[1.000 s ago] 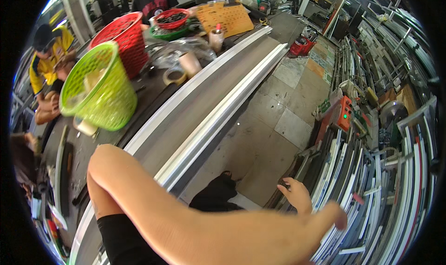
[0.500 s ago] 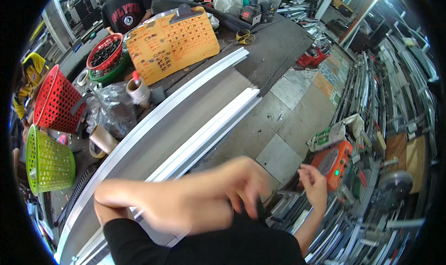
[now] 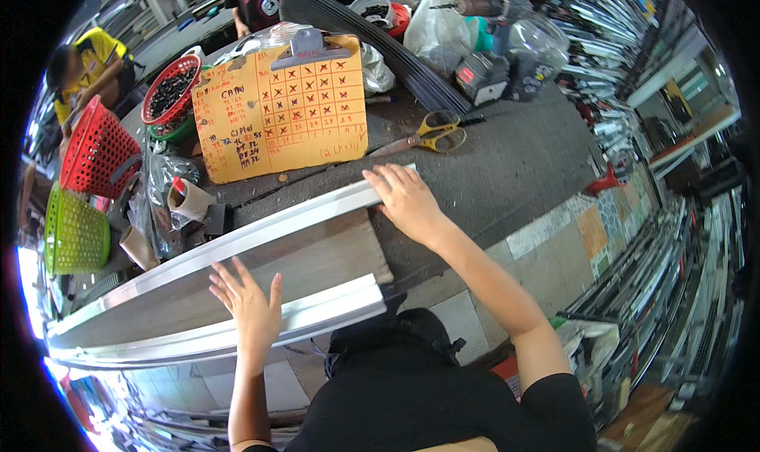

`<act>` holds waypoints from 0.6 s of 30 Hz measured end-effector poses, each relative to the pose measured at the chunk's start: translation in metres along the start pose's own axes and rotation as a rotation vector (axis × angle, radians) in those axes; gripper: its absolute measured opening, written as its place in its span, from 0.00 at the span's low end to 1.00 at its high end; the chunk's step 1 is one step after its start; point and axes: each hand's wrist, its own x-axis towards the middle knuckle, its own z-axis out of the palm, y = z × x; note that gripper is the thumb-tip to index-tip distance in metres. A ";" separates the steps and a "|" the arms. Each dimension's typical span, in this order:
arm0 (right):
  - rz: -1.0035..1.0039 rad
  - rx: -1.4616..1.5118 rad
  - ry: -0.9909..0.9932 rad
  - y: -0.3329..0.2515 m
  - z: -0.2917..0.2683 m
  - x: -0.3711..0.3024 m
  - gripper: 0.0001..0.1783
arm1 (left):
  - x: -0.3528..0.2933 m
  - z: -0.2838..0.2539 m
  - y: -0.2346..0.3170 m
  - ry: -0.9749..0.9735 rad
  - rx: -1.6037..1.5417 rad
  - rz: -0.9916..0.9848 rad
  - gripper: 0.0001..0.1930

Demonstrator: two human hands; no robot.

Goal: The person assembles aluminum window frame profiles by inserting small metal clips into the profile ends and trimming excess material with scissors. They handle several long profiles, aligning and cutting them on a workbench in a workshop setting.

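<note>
Two long white metal profiles lie on the workbench, with a flat grey-brown board (image 3: 332, 242) between them. My right hand (image 3: 408, 203) is at the right end of the far white profile (image 3: 293, 216), its fingers bent over the top edge and gripping it. Over the near white profile (image 3: 332, 309), my left hand (image 3: 252, 305) is spread, fingers apart and nothing in it. Whether its palm touches the profile, I cannot tell. Behind the far profile, an orange-yellow marked sheet on a clipboard (image 3: 285, 112) is propped up. Yellow-handled scissors (image 3: 435, 133) rest to its right.
Red basket (image 3: 99, 151), green basket (image 3: 75, 230) and cardboard-tube rolls (image 3: 190, 200) stand at left. A power drill (image 3: 483, 7), black ribbed strips (image 3: 372, 48) and plastic bags crowd the back. Metal lengths pile up at right. One person in yellow (image 3: 99, 64) sits far left; another stands behind the bench.
My view has turned toward the bench. My right hand has come from beside the orange box to the far profile's end; my left hand has moved from in front of my body to above the near profile.
</note>
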 end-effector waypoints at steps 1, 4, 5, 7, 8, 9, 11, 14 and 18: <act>0.005 0.021 -0.117 0.010 0.007 0.000 0.28 | 0.000 0.009 0.005 -0.085 0.061 -0.140 0.49; -0.173 0.057 0.001 0.034 0.015 0.002 0.23 | 0.006 0.024 0.017 -0.131 0.007 -0.274 0.53; -0.216 0.063 0.004 0.039 0.015 0.003 0.22 | 0.007 0.026 0.020 -0.096 0.001 -0.286 0.54; -0.284 0.113 0.027 0.050 0.014 0.006 0.21 | 0.007 0.029 0.024 -0.002 0.008 -0.272 0.54; -0.320 0.125 0.027 0.056 0.014 0.007 0.21 | 0.006 0.030 0.025 0.034 -0.006 -0.266 0.54; -0.358 0.142 0.020 0.064 0.013 0.006 0.21 | 0.005 0.032 0.025 -0.003 0.004 -0.318 0.53; -0.406 0.180 0.002 0.086 0.010 0.004 0.23 | 0.001 0.036 0.023 0.103 -0.097 -0.308 0.55; -0.441 0.170 -0.006 0.130 0.001 -0.008 0.23 | -0.001 0.045 0.014 0.095 -0.145 -0.377 0.55; -0.418 0.183 -0.071 0.194 -0.025 -0.032 0.27 | 0.005 0.045 0.006 0.091 -0.164 -0.408 0.55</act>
